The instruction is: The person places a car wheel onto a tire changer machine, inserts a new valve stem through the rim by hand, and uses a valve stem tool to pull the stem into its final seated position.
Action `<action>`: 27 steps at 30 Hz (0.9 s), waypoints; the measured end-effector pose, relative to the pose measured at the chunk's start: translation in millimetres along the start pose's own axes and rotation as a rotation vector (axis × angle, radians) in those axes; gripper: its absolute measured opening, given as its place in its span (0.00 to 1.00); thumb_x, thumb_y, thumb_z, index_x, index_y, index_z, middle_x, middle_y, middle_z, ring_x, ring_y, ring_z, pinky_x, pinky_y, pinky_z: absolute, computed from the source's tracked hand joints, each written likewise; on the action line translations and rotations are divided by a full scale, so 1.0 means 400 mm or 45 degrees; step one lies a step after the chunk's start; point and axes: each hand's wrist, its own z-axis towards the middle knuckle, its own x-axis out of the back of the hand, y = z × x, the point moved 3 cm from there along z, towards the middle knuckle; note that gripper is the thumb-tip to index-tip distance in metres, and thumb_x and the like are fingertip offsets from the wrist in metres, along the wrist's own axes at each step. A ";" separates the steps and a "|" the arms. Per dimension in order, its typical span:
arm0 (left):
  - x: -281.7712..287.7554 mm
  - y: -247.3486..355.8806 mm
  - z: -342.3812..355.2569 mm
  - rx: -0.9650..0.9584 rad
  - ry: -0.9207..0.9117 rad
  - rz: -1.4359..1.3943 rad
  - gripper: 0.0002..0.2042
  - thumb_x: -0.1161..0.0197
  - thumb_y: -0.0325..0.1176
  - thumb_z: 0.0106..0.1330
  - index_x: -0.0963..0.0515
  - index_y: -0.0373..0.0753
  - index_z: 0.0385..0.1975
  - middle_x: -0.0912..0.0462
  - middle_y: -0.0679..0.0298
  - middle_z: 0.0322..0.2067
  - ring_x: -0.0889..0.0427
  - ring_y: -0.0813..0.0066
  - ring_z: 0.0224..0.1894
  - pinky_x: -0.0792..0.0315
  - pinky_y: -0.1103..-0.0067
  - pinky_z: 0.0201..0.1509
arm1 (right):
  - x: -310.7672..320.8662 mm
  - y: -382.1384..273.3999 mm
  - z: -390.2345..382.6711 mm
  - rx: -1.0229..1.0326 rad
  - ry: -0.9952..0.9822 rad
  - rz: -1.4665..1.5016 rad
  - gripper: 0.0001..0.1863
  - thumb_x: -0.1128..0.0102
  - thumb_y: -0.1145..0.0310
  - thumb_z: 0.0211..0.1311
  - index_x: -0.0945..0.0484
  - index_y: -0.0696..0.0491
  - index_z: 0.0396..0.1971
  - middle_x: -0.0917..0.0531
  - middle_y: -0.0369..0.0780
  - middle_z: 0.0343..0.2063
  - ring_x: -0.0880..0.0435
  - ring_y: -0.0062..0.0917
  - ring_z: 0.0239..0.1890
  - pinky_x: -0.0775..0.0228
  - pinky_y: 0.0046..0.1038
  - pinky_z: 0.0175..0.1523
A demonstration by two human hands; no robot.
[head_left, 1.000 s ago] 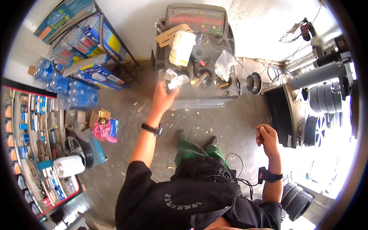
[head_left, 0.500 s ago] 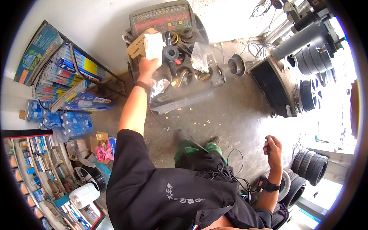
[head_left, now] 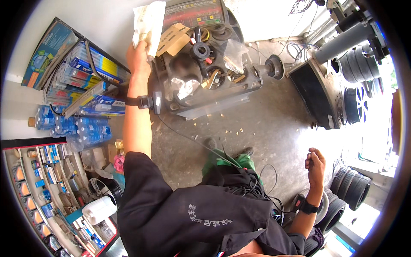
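My left hand point(head_left: 140, 55) is closed on a white paper package point(head_left: 147, 23), lifted above the left end of the wheel balancing machine point(head_left: 252, 85). A cardboard piece point(head_left: 172, 39) lies just right of it on the machine's tray top. That top also carries a dark ring-shaped tool point(head_left: 201, 51), crumpled white wrapping point(head_left: 185, 88), a clear plastic bag point(head_left: 234, 58) and small metal bits in the compartments. My right hand point(head_left: 315, 165) hangs at the lower right, away from the machine, with fingers curled; whatever they may hold is too small to make out.
A rack of boxed goods point(head_left: 75, 75) and bottle packs point(head_left: 90, 130) stand left, above a stocked shelf unit point(head_left: 49, 188). A dark-fronted box point(head_left: 309, 96), tyres point(head_left: 349, 184) and a wheel rim point(head_left: 356, 105) are at the right. A black cable point(head_left: 190, 140) runs down past my legs.
My left hand has moved from the crumpled wrapping at the machine's front to the white package, which it has lifted up and leftward. My right hand stays low at the right, curled.
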 end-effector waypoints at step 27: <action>-0.393 -0.001 -1.031 -0.189 -1.295 0.417 0.18 0.40 0.20 0.56 0.28 0.34 0.48 0.24 0.53 0.47 0.19 0.63 0.44 0.24 0.71 0.46 | -0.275 -0.032 0.023 0.114 -0.480 -0.099 0.21 0.38 0.72 0.64 0.23 0.60 0.56 0.17 0.37 0.50 0.19 0.22 0.50 0.28 0.28 0.57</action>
